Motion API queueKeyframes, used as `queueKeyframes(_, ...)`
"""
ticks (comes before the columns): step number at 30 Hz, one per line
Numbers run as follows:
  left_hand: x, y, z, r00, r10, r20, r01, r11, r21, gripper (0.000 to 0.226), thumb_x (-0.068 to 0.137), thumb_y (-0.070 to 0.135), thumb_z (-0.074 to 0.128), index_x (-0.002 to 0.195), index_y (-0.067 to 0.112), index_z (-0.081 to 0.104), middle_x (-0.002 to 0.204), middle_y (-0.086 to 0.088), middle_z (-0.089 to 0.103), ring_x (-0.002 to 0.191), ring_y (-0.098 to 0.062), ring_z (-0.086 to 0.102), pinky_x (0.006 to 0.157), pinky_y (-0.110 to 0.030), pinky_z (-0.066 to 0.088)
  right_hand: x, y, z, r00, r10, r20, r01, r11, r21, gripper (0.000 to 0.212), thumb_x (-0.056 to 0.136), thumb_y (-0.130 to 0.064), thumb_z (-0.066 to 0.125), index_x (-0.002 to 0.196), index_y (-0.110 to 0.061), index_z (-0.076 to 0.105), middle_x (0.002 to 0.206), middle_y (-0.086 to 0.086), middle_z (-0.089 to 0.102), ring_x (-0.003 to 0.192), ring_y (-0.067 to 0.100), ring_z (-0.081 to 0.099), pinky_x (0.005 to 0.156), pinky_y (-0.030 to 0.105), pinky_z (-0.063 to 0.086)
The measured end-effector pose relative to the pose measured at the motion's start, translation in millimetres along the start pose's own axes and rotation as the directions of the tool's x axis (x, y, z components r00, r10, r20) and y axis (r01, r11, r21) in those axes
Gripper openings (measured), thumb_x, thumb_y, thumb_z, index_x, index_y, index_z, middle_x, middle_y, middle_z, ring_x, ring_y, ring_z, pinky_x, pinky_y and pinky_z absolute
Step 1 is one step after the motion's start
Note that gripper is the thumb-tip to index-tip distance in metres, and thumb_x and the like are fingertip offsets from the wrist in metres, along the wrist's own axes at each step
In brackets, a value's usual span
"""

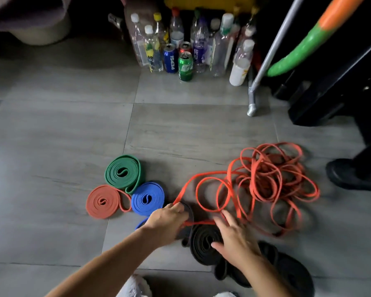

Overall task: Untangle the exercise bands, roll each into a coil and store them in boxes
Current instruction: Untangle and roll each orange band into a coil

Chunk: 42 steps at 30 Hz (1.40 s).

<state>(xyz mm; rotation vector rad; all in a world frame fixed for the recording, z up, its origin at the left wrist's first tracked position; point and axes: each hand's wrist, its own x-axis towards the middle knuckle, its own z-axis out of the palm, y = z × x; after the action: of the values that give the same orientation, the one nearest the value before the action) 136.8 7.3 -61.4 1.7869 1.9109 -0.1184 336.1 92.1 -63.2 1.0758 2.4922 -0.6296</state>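
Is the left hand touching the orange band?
Touching. The head view shows the left hand with its fingers curled round the orange band, which passes through its grip.

Grey tiled floor (62, 136), plastic bottles (199, 41) and 3 cans (185, 66) at back, metal pole (272, 54), possibly black cabinet (330, 93) right.

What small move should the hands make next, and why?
Probably draw the orange band, which the left hand grips, out of its tangle while the right hand lifts loops aside. The green coil, blue coil and red coil are rolled; this band lies knotted.
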Motion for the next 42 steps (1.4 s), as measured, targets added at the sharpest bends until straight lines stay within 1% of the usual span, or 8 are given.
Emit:
queueKeyframes(3, -2, 21, -45, 0.968, 0.047, -0.248, -0.105, 0.969, -0.222, 0.023, 0.085, 0.029, 0.053, 0.105, 0.017, 0.057, 0.109, -0.001, 0.055, 0.105, -0.023, 0.051, 0.081, -0.033, 0.046, 1, -15, -42, 0.998, -0.032, -0.058, 0.041, 0.987, 0.152, 0.099, 0.076, -0.05, 0.068, 0.148, -0.04, 0.001, 0.158, -0.002, -0.001, 0.145, 0.02, 0.011, 0.114, 0.032, 0.018)
queueKeyframes(5, -8, 39, -84, 0.931, 0.105, -0.35, -0.215, 0.931, -0.293, 0.023, 0.083, 0.026, 0.063, 0.101, 0.012, 0.061, 0.103, -0.003, 0.058, 0.097, -0.019, 0.054, 0.084, -0.027, 0.044, 4, -25, -81, 0.994, -0.064, -0.093, 0.084, 0.969, 0.231, 0.095, 0.073, -0.048, 0.071, 0.148, -0.037, 0.015, 0.158, -0.002, 0.005, 0.145, 0.018, 0.008, 0.114, 0.031, 0.014)
queueKeyframes(8, -23, 64, -147, 0.888, 0.053, -0.457, -0.272, 0.862, -0.429, 0.015, 0.081, 0.017, 0.07, 0.091, 0.008, 0.063, 0.082, 0.005, 0.059, 0.074, -0.006, 0.05, 0.069, -0.014, 0.037, 0, -32, -144, 0.99, -0.055, -0.131, 0.095, 0.942, 0.321, 0.044, 0.075, -0.038, 0.072, 0.115, -0.024, 0.061, 0.131, 0.0, 0.053, 0.126, 0.019, 0.047, 0.093, 0.025, 0.037)
queueKeyframes(10, -37, 80, -186, 0.894, -0.03, -0.446, -0.257, 0.782, -0.568, 0.012, 0.081, 0.013, 0.072, 0.085, 0.013, 0.061, 0.073, 0.014, 0.055, 0.067, 0.001, 0.049, 0.066, -0.014, 0.037, -16, -32, -177, 0.982, 0.009, -0.19, 0.079, 0.89, 0.448, 0.026, 0.075, -0.031, 0.073, 0.097, -0.021, 0.061, 0.09, -0.008, 0.061, 0.093, 0.015, 0.061, 0.069, 0.02, 0.033)
queueKeyframes(13, -63, 106, -239, 0.907, -0.109, -0.408, -0.267, 0.6, -0.754, 0.014, 0.08, 0.002, 0.071, 0.084, 0.008, 0.059, 0.073, -0.001, 0.059, 0.063, -0.004, 0.054, 0.065, -0.021, 0.043, -49, -33, -219, 0.958, 0.049, -0.282, 0.134, 0.793, 0.594, 0.035, 0.07, -0.024, 0.079, 0.095, -0.024, 0.055, 0.077, -0.012, 0.065, 0.073, 0.008, 0.06, 0.067, 0.023, 0.04)
queueKeyframes(23, -162, 163, -356, 0.748, -0.285, -0.6, -0.568, 0.194, -0.8, 0.01, 0.09, 0.002, 0.056, 0.084, 0.01, 0.059, 0.071, 0.0, 0.07, 0.063, -0.013, 0.064, 0.065, -0.023, 0.054, -139, -29, -270, 0.857, 0.13, -0.499, 0.144, 0.869, 0.474, 0.022, 0.078, -0.029, 0.072, 0.07, -0.029, 0.052, 0.063, -0.012, 0.058, 0.063, 0.01, 0.055, 0.057, 0.019, 0.037)
queueKeyframes(28, -200, 173, -376, 0.692, -0.366, -0.623, -0.551, 0.29, -0.782, 0.01, 0.091, 0.006, 0.058, 0.085, 0.012, 0.063, 0.066, 0.003, 0.069, 0.058, -0.01, 0.06, 0.064, -0.024, 0.054, -169, -55, -316, 0.803, 0.107, -0.586, 0.351, 0.71, 0.611, 0.011, 0.09, -0.017, 0.057, 0.08, -0.022, 0.057, 0.064, 0.0, 0.061, 0.066, 0.019, 0.065, 0.07, 0.036, 0.049)
queueKeyframes(42, -327, 172, -430, 0.486, -0.471, -0.736, -0.586, 0.449, -0.674, 0.013, 0.092, 0.012, 0.059, 0.102, 0.011, 0.068, 0.085, -0.007, 0.068, 0.077, -0.017, 0.063, 0.077, -0.033, 0.055, -252, -165, -391, 0.69, -0.118, -0.714, 0.692, 0.396, 0.603, 0.026, 0.096, -0.002, 0.041, 0.079, -0.019, 0.051, 0.062, 0.002, 0.044, 0.054, 0.013, 0.041, 0.055, 0.024, 0.036)
